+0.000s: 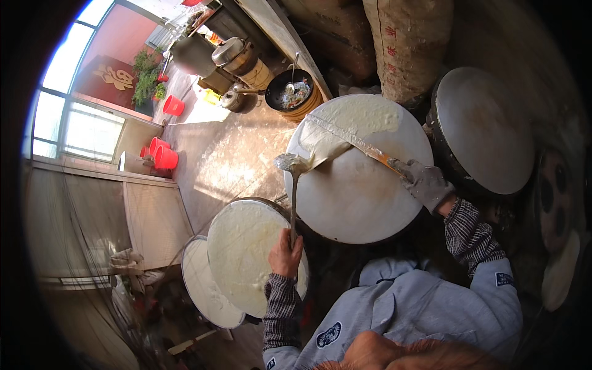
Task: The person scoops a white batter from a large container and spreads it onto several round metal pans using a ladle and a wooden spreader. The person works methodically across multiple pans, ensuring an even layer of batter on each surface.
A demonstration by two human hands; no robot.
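Note:
My left hand [286, 253] is bare and grips the handle of a metal ladle [294, 199]. The ladle's batter-coated bowl hangs at the left rim of a round griddle [356, 203]. Pale batter [358, 113] covers the far part of that griddle, and a strand of it reaches to the ladle. In a grey work glove, my right hand [428, 185] holds the orange handle of a long flat spreader [344, 134]. Its batter-smeared blade lies across the batter. Below my left forearm stands a wide round tub of batter [245, 249], partly hidden by the hand and sleeve.
Another round griddle [483, 129] stands to the right. A tall sack [409, 46] with printing leans behind. Beyond the far rim, a black pan [289, 106] holds food and a spoon. A second batter tub [196, 277] sits lower left. Red buckets [165, 158] stand on the floor.

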